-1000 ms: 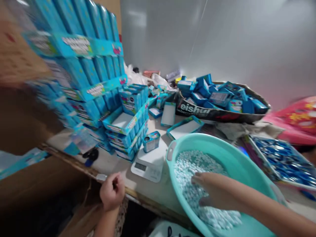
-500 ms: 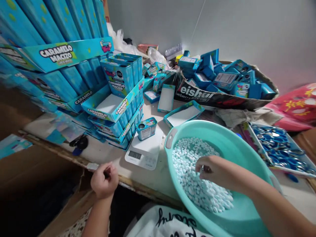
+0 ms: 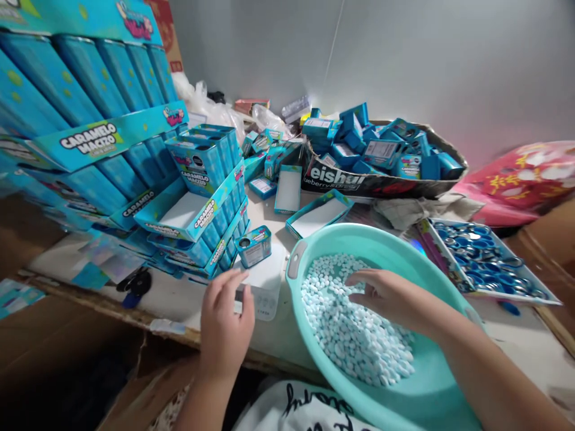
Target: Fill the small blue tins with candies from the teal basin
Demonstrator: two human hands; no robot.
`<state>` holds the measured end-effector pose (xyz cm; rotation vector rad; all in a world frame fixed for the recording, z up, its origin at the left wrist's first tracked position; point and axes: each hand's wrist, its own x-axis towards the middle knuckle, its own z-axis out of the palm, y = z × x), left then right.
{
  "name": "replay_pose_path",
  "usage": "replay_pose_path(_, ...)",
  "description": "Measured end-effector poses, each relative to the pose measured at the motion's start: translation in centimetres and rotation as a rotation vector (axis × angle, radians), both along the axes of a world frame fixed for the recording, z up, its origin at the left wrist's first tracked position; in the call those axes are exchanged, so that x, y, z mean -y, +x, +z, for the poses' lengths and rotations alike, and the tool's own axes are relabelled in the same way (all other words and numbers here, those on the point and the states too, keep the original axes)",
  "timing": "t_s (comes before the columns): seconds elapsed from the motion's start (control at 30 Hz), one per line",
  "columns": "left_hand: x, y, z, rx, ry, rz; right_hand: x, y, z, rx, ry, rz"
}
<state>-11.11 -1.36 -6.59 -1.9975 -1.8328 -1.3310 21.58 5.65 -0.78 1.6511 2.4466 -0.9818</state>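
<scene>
A teal plastic basin (image 3: pixel 395 251) sits at the table's front, with a heap of small white-blue candies (image 3: pixel 345 329) in it. My right hand (image 3: pixel 386 296) is inside the basin, fingers curled over the candies; what is in them is hidden. My left hand (image 3: pixel 224 323) is stretched forward, fingers apart, over the near corner of a white kitchen scale (image 3: pixel 265 281). A small blue tin (image 3: pixel 254 245) with a round hole in its top stands on the scale, just beyond my left fingertips.
Stacked blue "Caramelo Macizo" display boxes (image 3: pixel 103 155) fill the left. An open display tray (image 3: pixel 188 209) holds several tins. A cardboard box (image 3: pixel 381 179) of loose tins lies at the back. A tray of blue lids (image 3: pixel 483 257) is on the right. A brown carton (image 3: pixel 81 359) stands below the table edge.
My left hand has opened from a fist at the table edge and moved forward to the scale. My right hand has stayed in the basin over the candies. The view has shifted.
</scene>
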Motion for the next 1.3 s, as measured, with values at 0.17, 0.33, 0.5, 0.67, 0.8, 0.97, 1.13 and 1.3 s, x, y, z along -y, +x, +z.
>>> replay_pose_path(0.17,-5.6,2.4,-1.2,0.155,-0.081,0.125,0.1,0.7,-0.1,-0.089,0.07,-0.072)
replay_pose_path(0.33,-6.9,2.3,-0.6,0.221,-0.131,0.136,0.7,1.0,0.0,-0.16,0.129,-0.084)
replay_pose_path(0.5,-5.8,3.9,3.9,-0.189,0.069,-0.294,0.8,0.7,1.0,-0.165,0.175,-0.046)
replay_pose_path(0.67,-6.5,4.7,6.9,-0.433,-0.001,-0.46,0.8,0.7,1.5,-0.138,0.161,0.009)
replay_pose_path(0.8,-6.9,4.1,7.0,-0.406,0.09,-0.396,1.1,0.8,1.4,-0.054,0.081,-0.008)
replay_pose_path(0.97,-6.3,3.0,5.1,-0.138,0.104,-0.15,1.0,1.2,0.9,-0.025,0.049,-0.025)
replay_pose_path(1.13,-5.6,1.7,2.2,0.038,-0.053,0.076,1.1,1.5,0.2,0.045,-0.032,-0.041)
replay_pose_path(1.3,-5.6,-0.1,0.1,0.356,-0.333,0.165,2.0,0.8,-0.8,0.113,-0.053,0.094)
